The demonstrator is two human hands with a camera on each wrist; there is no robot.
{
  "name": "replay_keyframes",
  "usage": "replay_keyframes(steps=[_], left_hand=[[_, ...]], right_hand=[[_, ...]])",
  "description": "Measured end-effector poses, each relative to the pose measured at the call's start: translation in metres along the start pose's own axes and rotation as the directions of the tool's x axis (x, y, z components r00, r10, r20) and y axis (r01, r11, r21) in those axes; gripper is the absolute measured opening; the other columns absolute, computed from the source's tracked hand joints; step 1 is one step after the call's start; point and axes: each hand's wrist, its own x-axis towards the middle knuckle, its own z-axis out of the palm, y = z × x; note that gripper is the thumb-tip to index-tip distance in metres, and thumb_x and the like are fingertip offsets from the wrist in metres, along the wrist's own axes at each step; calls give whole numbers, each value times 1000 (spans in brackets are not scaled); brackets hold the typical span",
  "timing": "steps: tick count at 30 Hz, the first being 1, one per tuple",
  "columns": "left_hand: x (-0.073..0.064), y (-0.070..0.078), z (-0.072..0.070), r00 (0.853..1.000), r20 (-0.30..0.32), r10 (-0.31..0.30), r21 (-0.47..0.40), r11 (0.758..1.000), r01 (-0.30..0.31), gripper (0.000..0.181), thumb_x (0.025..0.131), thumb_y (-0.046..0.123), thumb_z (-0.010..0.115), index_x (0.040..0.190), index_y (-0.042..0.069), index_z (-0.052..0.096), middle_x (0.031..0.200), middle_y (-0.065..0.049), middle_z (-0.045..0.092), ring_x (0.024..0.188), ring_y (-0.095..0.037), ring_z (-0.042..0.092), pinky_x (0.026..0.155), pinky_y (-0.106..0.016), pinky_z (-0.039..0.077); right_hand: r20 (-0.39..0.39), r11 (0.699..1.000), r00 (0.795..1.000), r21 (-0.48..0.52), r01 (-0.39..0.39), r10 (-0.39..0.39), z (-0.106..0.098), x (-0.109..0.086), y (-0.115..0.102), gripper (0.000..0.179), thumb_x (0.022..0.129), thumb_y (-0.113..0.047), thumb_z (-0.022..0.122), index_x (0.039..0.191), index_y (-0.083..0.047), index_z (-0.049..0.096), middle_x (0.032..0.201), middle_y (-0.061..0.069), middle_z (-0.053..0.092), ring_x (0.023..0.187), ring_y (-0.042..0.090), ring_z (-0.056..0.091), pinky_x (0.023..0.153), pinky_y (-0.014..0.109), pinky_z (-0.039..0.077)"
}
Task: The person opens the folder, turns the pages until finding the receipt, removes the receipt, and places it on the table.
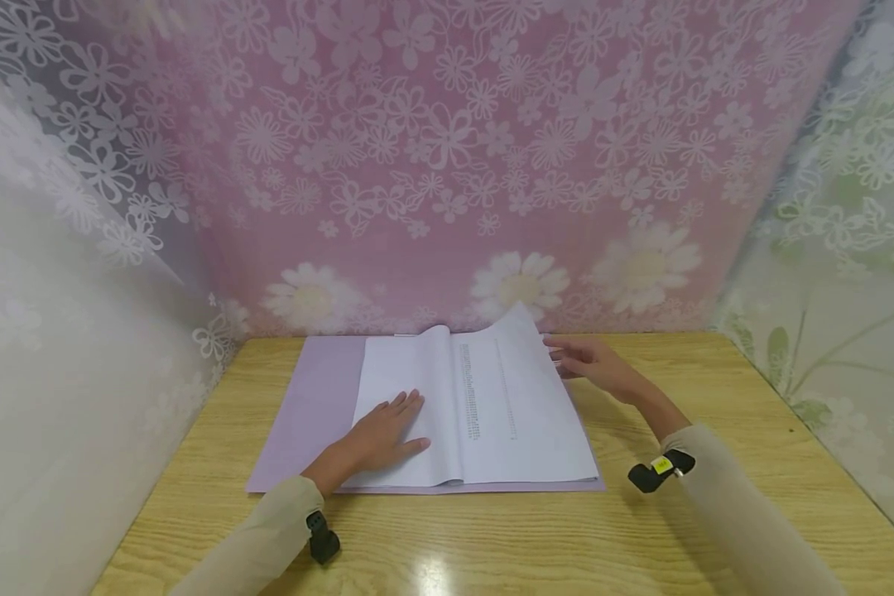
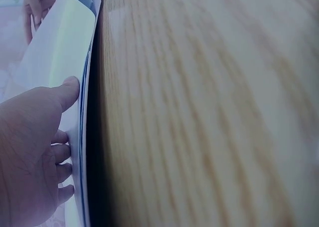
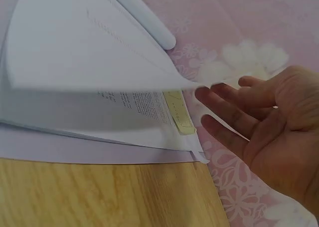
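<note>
On the table lies an opened lilac folder (image 1: pixel 316 389) holding white sheets. My left hand (image 1: pixel 382 434) rests spread on the left-hand page (image 1: pixel 389 364), near the curved fold in the middle. At the far right corner, my right hand (image 1: pixel 596 364) touches a raised printed page (image 1: pixel 521 397); its corner stands up above the stack. In the right wrist view, the fingers (image 3: pixel 232 107) are lightly bent with their tips under the page's edge, the thumb apart from them. Below the raised page shows another printed sheet (image 3: pixel 142 105) with a yellow label (image 3: pixel 179 112) near its edge.
The folder lies on a wood-grain table (image 1: pixel 432 538), its far side close to a pink floral curtain (image 1: pixel 447 165). Pale floral sheets hang at the left (image 1: pixel 67 331) and right (image 1: pixel 849 290). Dark wrist cameras sit on both sleeves.
</note>
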Motion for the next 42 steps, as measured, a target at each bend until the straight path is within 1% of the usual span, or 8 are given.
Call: replay_keyframes(steps=[1, 5, 9, 13, 18, 24, 29, 42], left_hand=[[0, 0, 0, 1000, 2, 0, -4, 1000, 0, 80, 104, 57, 45, 163, 7, 23, 171, -9, 21, 158, -30, 21, 126, -53, 25], [-1, 1, -2, 1000, 4, -5, -15, 1000, 5, 80, 104, 57, 45, 162, 7, 24, 170, -10, 21, 158, -31, 21, 126, -53, 25], [-1, 1, -3, 1000, 9, -7, -18, 1000, 7, 79, 104, 57, 46, 163, 7, 24, 171, -9, 21, 158, -31, 21, 126, -53, 25], [0, 2, -4, 1000, 10, -7, -25, 1000, 7, 79, 104, 56, 46, 162, 7, 24, 170, -10, 21, 158, -31, 20, 126, -54, 24], [0, 1, -3, 1000, 13, -5, -34, 999, 6, 79, 104, 56, 47, 162, 7, 24, 171, -10, 20, 158, -31, 20, 126, -54, 24], [-1, 1, -3, 1000, 10, -4, -34, 999, 4, 80, 104, 56, 47, 162, 7, 24, 170, -10, 20, 158, -31, 21, 126, -54, 24], [-1, 1, -3, 1000, 8, -1, -34, 999, 1, 80, 104, 56, 46, 163, 7, 24, 171, -9, 20, 158, -31, 21, 126, -54, 25], [-1, -5, -4, 1000, 2, 21, -74, 997, -21, 79, 104, 55, 48, 163, 8, 23, 171, -8, 21, 158, -30, 20, 127, -52, 24]], right_hand=[[16, 1000, 1000, 17, 4, -4, 0, -3, 0, 53, 106, -5, 52, 156, 2, 36, 154, 32, 44, 133, 49, 53, 100, 50, 56], [56, 998, 998, 60, -17, 14, 5, -15, -1, 64, 100, -8, 64, 158, -6, 36, 157, 28, 40, 140, 49, 45, 99, 35, 58], [91, 998, 995, 51, -48, 43, 14, -22, -3, 73, 96, -11, 71, 160, -10, 35, 157, 30, 40, 138, 50, 48, 99, 27, 56], [131, 999, 990, 9, -53, 52, 24, -26, -10, 80, 94, -13, 73, 161, -11, 30, 155, 32, 41, 130, 47, 57, 98, 31, 58], [189, 1000, 982, 4, -12, 10, 38, -21, -16, 87, 91, -15, 78, 163, -15, 27, 160, 28, 36, 130, 44, 59, 99, 37, 58], [246, 996, 969, -80, 28, -7, 53, -16, -21, 97, 85, -21, 84, 163, -20, 26, 169, 14, 26, 137, 41, 54, 111, 56, 47], [258, 982, 966, -183, 34, 14, 64, -14, -29, 102, 81, -30, 87, 163, -25, 27, 170, 11, 24, 139, 40, 53, 113, 62, 42], [284, 956, 959, -275, 104, -23, 78, -12, -43, 104, 80, -30, 88, 162, -11, 27, 169, 20, 20, 141, 46, 47, 111, 65, 42]])
